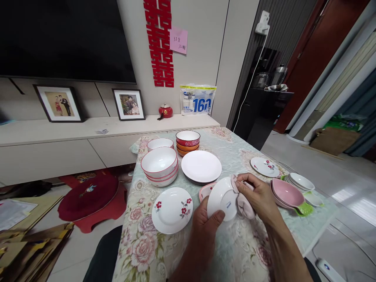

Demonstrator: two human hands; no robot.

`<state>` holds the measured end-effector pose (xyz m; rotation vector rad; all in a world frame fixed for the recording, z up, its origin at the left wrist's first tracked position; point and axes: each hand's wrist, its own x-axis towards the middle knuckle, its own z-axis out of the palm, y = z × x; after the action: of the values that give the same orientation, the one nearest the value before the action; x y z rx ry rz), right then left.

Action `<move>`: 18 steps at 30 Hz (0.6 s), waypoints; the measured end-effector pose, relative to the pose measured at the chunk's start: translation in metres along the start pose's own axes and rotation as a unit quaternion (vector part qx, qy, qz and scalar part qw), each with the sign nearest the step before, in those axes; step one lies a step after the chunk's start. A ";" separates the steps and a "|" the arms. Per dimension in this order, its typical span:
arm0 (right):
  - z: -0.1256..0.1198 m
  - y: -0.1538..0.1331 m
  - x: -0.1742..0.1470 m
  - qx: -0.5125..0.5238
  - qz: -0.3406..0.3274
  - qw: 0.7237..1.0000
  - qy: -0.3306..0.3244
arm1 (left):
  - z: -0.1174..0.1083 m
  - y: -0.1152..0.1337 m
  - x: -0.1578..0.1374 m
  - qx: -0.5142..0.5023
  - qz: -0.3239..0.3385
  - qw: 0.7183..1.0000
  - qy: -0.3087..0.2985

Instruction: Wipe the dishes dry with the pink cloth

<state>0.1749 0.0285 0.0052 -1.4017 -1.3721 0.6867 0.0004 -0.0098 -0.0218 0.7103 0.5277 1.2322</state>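
- In the head view, over the near part of the flower-clothed bench [232, 145]: small white plate [219, 199] held up off the cloth, tilted, a ringed base and blue mark facing the wearer.
- Plate sits between the two hands, touching the left directly; pale pink cloth [246, 206] lies between it and the right.
- Left hand [204, 221]: gripping the plate at its lower left edge, thumb laid on the marked face, fingers mostly hidden behind.
- Right hand [255, 192]: closed on the pale pink cloth, thumb and fingers pinching a fold at the plate's upper right edge; the rest of the cloth bunches below along the rim.
- Just behind the held plate, partly covered by it: pink-rimmed dish [205, 190].
- Left of the left hand, near, flat on the bench: flowered plate [172, 211], red blossoms on white.
- Beyond the hands: stack of white plates [201, 166]; to its left, red-rimmed bowls [160, 164], stacked, with another white bowl [160, 144] behind; farther back, red and orange bowls [188, 143], also stacked.
- Right of the right hand: pink bowls [288, 192], with small white bowls [300, 181] just behind and a second flowered plate [263, 167] farther off. Green leaf-shaped part [305, 210] shows beside the pink bowls; what it belongs to, cannot tell.
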 end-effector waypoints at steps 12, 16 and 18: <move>0.014 -0.016 -0.010 -0.067 -0.111 0.991 -0.006 | 0.003 -0.002 0.000 -0.033 -0.015 0.999 -0.004; 0.022 -0.030 -0.021 -0.123 -0.220 0.964 -0.087 | 0.004 0.000 -0.002 -0.058 -0.012 0.998 -0.019; 0.023 -0.028 -0.021 -0.149 -0.224 0.959 -0.095 | 0.005 0.003 -0.001 -0.069 -0.010 0.998 -0.003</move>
<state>0.1398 0.0098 0.0179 -1.2051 -1.9294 0.3273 0.0019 -0.0118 -0.0165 0.5895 0.4391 1.2344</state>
